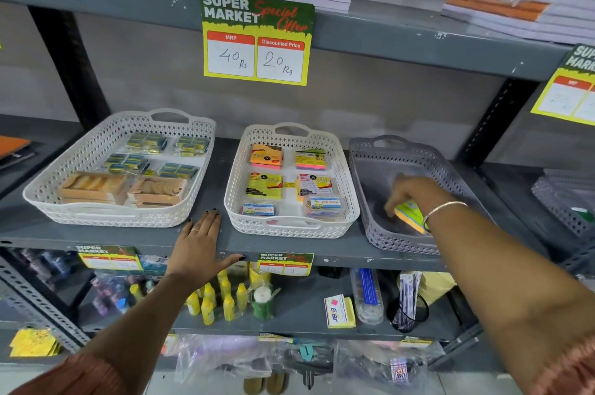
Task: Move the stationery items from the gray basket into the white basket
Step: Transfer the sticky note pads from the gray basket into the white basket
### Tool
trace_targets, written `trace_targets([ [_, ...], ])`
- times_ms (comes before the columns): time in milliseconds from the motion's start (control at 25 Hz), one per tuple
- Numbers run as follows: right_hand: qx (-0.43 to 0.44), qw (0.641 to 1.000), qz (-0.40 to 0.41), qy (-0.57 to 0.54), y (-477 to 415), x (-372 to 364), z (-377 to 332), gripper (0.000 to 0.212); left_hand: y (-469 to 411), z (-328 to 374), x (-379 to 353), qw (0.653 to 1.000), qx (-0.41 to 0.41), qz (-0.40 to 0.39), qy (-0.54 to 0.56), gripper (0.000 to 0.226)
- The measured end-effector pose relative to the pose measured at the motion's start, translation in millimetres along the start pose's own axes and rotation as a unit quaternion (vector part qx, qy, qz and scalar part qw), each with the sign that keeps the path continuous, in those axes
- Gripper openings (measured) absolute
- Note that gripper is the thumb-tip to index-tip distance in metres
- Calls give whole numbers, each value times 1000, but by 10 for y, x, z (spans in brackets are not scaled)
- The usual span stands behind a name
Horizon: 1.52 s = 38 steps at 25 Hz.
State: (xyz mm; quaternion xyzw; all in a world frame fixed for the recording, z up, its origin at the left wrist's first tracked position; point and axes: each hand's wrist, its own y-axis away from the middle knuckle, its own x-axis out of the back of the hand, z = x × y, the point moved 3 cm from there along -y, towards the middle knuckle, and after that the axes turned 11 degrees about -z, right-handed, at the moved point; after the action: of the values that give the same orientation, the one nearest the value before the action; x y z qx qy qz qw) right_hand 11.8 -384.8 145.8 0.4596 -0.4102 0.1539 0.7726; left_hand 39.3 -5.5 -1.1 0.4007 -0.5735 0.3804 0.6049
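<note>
The gray basket [373, 175] stands at the right of the shelf. My right hand [407, 193] reaches down into it, fingers closed on a yellow and green sticky-note pack [410, 216] near the basket's front. The white basket [238, 182] sits in the middle of the shelf and holds several sticky-note packs [265, 154] and two small clear boxes [323, 206]. My left hand [199, 243] lies flat, fingers spread, on the shelf's front edge, left of the white basket and holding nothing.
A larger white basket [48, 188] with small boxed items stands at the left. A price sign [256, 37] hangs from the shelf above. Another gray basket [553, 201] shows at the far right. Glue bottles [209, 301] and other goods fill the shelf below.
</note>
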Motion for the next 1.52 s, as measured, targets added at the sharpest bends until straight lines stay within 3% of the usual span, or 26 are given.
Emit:
trace_targets([
  [80, 65, 994, 88, -25, 139, 332, -307, 44, 12, 15, 20, 1000, 0, 1, 8, 114],
  [200, 169, 963, 202, -57, 375, 660, -1040, 80, 15, 24, 39, 1000, -3, -2, 13, 111],
  [320, 275, 944, 179, -44, 425, 494, -1838, 87, 10, 28, 38, 1000, -2, 5, 4, 115],
  [520, 312, 939, 140, 23, 84, 79, -2561, 82, -11, -8, -6, 1000, 0, 8, 6, 108],
  [640, 312, 943, 111, 23, -72, 11, -2682, 85, -27, -8, -14, 1000, -3, 9, 7, 108],
  [760, 307, 947, 93, 26, -99, -30, -2707, 73, -38, -13, -36, 1000, -3, 15, 15, 109],
  [880, 315, 945, 88, 23, -94, 5, -2598, 89, -42, -29, -66, 1000, -2, 15, 3, 108],
  [960, 312, 943, 116, -18, -103, 109, -2419, 88, -44, -34, -68, 1000, -3, 17, -2, 107],
  [1080, 258, 928, 233, -135, -159, 337, -1861, 55, -39, -18, -58, 1000, -3, 18, 6, 106],
  [1200, 83, 931, 313, -169, -238, 398, -1006, 35, -31, 0, -46, 1000, -1, 14, 6, 107],
  [1280, -11, 957, 258, -134, -343, 255, -438, 36, -23, 4, -37, 1000, 0, 14, 11, 107],
  [1360, -40, 983, 149, -103, -392, -31, -15, 39, -14, 3, -33, 1000, 2, 14, 13, 107],
  [1520, -117, 992, 52, 7, -368, -493, 335, 51, -9, 2, -30, 1000, 4, 15, 17, 108],
])
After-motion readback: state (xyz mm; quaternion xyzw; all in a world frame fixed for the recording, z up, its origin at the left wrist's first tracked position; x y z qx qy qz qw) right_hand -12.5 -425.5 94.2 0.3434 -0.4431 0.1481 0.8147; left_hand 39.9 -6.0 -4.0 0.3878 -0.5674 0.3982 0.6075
